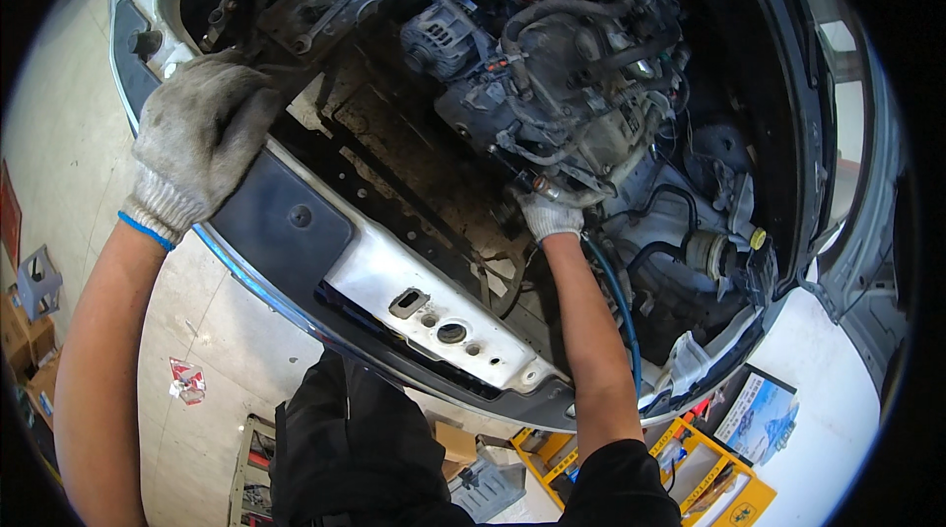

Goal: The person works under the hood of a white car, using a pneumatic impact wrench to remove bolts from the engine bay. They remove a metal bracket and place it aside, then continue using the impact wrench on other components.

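While left hand (202,138) braces front panel (394,271), right hand (548,217) touches engine (562,84) underside.

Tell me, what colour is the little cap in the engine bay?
The little cap is yellow, seen best in the head view, right of the right hand.

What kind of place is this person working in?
Most likely a car repair workshop. A car's engine bay stands open with the engine exposed, the gloved right hand reaches deep into it while the left hand rests on the front panel, and a yellow tool tray sits on the concrete floor.
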Action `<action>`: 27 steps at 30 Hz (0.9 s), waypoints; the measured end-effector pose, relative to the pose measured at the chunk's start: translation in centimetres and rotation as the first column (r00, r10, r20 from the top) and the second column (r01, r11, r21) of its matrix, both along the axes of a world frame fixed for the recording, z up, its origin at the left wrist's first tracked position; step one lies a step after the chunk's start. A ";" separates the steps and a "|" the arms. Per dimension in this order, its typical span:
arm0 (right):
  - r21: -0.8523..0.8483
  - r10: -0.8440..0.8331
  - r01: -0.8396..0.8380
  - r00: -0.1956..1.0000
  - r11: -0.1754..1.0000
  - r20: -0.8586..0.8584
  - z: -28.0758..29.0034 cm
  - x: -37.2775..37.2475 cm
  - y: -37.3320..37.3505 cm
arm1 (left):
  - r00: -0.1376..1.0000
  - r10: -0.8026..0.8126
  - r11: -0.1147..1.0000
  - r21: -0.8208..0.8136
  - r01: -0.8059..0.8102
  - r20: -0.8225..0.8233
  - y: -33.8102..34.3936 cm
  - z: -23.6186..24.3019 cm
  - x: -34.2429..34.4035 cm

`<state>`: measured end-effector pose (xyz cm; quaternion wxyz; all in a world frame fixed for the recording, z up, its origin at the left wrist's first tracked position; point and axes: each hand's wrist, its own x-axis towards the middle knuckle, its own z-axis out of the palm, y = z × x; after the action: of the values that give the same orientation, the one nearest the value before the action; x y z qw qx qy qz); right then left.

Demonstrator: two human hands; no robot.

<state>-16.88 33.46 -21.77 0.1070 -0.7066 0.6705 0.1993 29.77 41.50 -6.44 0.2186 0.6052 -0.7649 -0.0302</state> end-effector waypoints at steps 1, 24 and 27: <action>-0.015 0.024 -0.024 1.000 1.000 -0.006 -0.1 0.0 0.0 | 1.000 0.000 1.000 -0.002 0.000 0.007 0.1 0.2 -0.1; -0.084 0.060 -0.055 0.997 0.995 0.058 -1.5 -1.4 0.3 | 1.000 0.026 0.998 0.062 -0.026 0.009 0.1 1.0 -0.7; -0.169 0.070 -0.067 0.997 0.983 0.013 -0.6 0.0 0.6 | 0.999 0.043 0.996 0.084 -0.044 0.008 0.3 0.9 -0.6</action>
<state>-16.92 34.06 -22.36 0.0463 -0.7378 0.6590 0.1386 29.21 41.80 -5.58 0.1913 0.6304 -0.7502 -0.0558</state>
